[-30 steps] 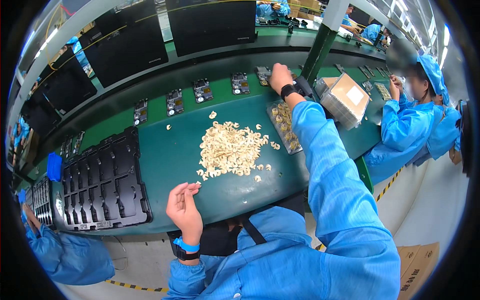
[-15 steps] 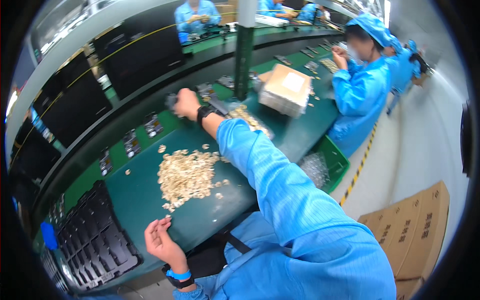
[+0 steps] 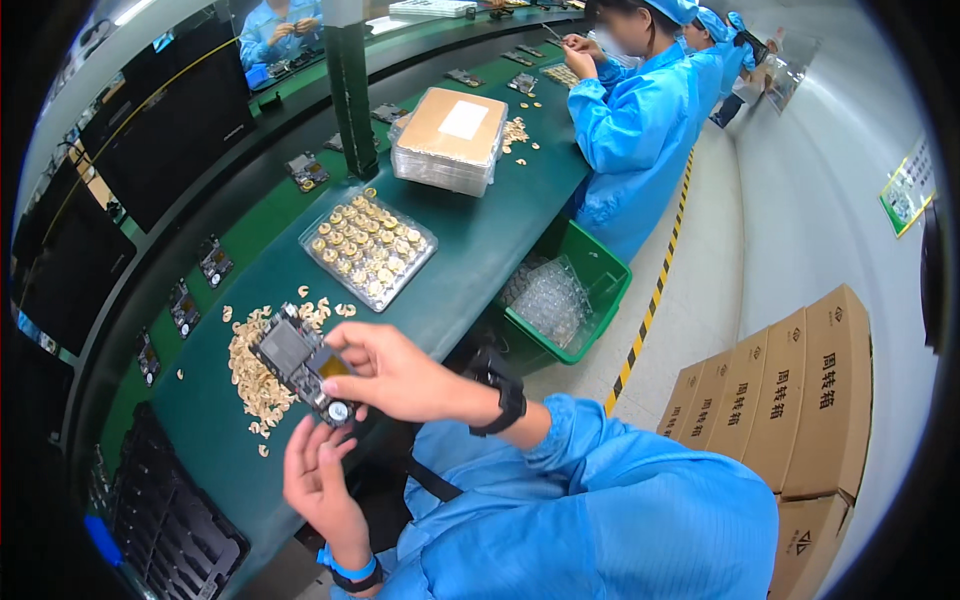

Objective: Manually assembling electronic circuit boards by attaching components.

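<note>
The circuit board (image 3: pixel 290 345), grasped in the grip of the right hand (image 3: pixel 395 375), hid part of a cream-coloured pile (image 3: pixel 252 365); the left hand (image 3: pixel 325 490) was just below, its grip unclear. Across the green worktop (image 3: pixel 460 270) lay a filled tray (image 3: pixel 428 247); striped tape (image 3: pixel 655 300) crossed the floor (image 3: pixel 705 290).

the view is bright, with boxes (image 3: pixel 772 390) bowing near the black rim.
</note>
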A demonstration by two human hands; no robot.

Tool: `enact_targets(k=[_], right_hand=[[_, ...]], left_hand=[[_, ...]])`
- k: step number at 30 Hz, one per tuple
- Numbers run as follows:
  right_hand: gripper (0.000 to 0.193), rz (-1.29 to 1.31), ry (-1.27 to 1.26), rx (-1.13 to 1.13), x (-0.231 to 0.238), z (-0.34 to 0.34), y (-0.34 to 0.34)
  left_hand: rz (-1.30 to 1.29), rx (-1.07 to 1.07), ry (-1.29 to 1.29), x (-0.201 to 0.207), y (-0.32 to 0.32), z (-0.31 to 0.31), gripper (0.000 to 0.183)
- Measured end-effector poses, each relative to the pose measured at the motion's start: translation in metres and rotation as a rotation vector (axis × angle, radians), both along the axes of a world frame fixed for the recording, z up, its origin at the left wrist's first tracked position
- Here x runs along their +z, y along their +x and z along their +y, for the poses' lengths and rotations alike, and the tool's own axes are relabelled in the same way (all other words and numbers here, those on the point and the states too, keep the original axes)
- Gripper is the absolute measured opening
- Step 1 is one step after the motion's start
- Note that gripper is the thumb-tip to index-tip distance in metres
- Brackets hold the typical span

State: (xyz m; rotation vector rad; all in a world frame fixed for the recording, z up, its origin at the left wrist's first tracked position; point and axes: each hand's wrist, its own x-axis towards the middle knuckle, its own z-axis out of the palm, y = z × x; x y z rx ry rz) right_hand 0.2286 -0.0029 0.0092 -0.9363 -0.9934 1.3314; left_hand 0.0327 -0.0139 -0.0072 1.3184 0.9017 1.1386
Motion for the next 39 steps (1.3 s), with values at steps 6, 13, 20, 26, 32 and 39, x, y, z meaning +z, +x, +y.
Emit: enact_targets(k=[6, 13, 20, 26, 32, 39], right_hand=[[0.029, -0.373, 0.120, -0.114, -0.020, -0.014, 0.005], [0.026, -0.354, 0.062, -0.016, -0.018, -0.006, -0.008], [0.016, -0.808, 0.128, -0.598, -0.011, -0.001, 0.096], [0.009, -1.097, 0.180, -0.560, -0.002, 0.018, 0.095], [0.016, -1.355, 0.317, -0.394, -0.014, 0.042, 0.086], [0.018, -1.447, 0.447, -0.328, -0.021, 0.030, 0.096]], left_hand=[[-0.066, -0.035, -0.107, -0.013, 0.019, -0.003, 0.029], [-0.146, 0.112, -0.132, -0.018, 0.005, -0.003, 0.022], [-0.336, 0.171, -0.175, -0.013, -0.020, 0.021, 0.022], [-0.367, 0.215, -0.133, -0.019, -0.034, 0.020, 0.027], [-0.315, 0.282, -0.127, -0.014, -0.039, 0.022, 0.028], [-0.301, 0.290, -0.124, -0.019, -0.051, 0.017, 0.029]])
